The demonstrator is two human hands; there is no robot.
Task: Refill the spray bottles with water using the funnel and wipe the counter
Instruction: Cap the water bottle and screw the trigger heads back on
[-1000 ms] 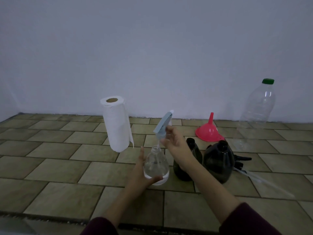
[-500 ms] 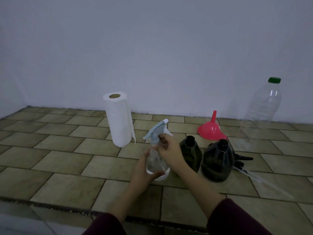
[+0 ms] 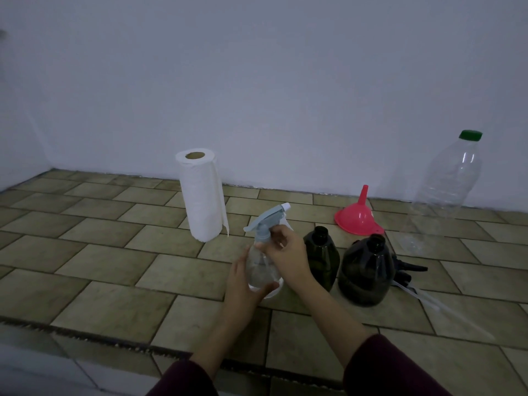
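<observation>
a clear spray bottle point(image 3: 261, 270) stands upright on the tiled table point(image 3: 114, 270), near the front edge and a little left of the middle. the left hand point(image 3: 243, 281) wraps round its belly from the left, fingers curled behind it and the thumb across the lower front. the right hand point(image 3: 285, 252) reaches over from the right and grips the neck just under the pale blue spray head point(image 3: 267, 221), fingers curled round the collar. the spray head sits on top of the bottle, its white nozzle tip pointing up and to the right. a little water shows at the bottom of the bottle.

just right of the hands stand two dark bottles with open necks: a smaller one point(image 3: 321, 255), partly behind the right wrist, and a larger one point(image 3: 367, 271) touching or nearly touching it. behind the larger one lies a black spray head point(image 3: 408, 268) with a pale tube point(image 3: 437, 304) trailing toward the right front. a red funnel point(image 3: 359, 217) rests mouth down behind the dark bottles, spout up. a tall clear bottle with a green cap point(image 3: 445, 192) stands at the far right by the wall. a roll of paper towel point(image 3: 201, 195) stands upright behind and left of the hands, well apart from them. both sleeves are dark red.
</observation>
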